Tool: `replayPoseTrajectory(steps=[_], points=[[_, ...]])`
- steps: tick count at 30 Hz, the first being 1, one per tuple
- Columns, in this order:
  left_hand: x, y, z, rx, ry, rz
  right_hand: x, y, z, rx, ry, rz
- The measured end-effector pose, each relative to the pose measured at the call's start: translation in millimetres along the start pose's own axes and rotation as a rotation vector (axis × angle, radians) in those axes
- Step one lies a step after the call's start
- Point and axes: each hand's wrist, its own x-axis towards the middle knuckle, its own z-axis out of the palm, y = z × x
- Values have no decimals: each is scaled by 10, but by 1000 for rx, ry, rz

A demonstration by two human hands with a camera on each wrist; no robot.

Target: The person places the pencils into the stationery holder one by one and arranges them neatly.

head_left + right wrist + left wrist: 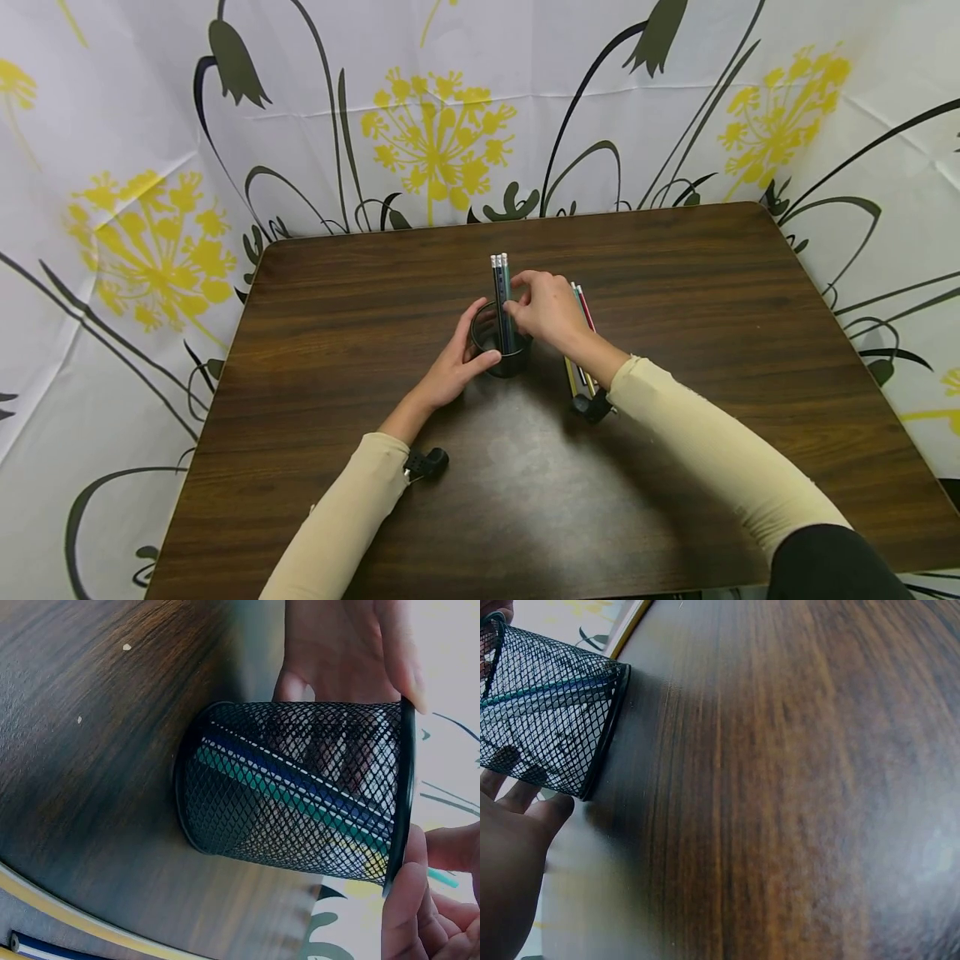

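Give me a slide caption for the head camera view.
Left hand holding a black cup, right hand at the pencils inside it.

From nearest you, the head camera looks forward and down, farthest from the mesh cup. Your wrist cameras face the cup low and close, each turned sideways: the left crops it, the right frames it whole. All three share the cup and tabletop.
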Motion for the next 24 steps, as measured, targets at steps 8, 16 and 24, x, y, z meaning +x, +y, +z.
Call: replayPoseTrajectory(steps=[8,16,24], points=[[-12,14,4,2,-2,-14,-3,125,-170,144,-11,65],[0,15,4,17,8,20,51,579,-434,151,83,166],[2,14,5,14,6,22,1,1118,-466,55,-18,264]])
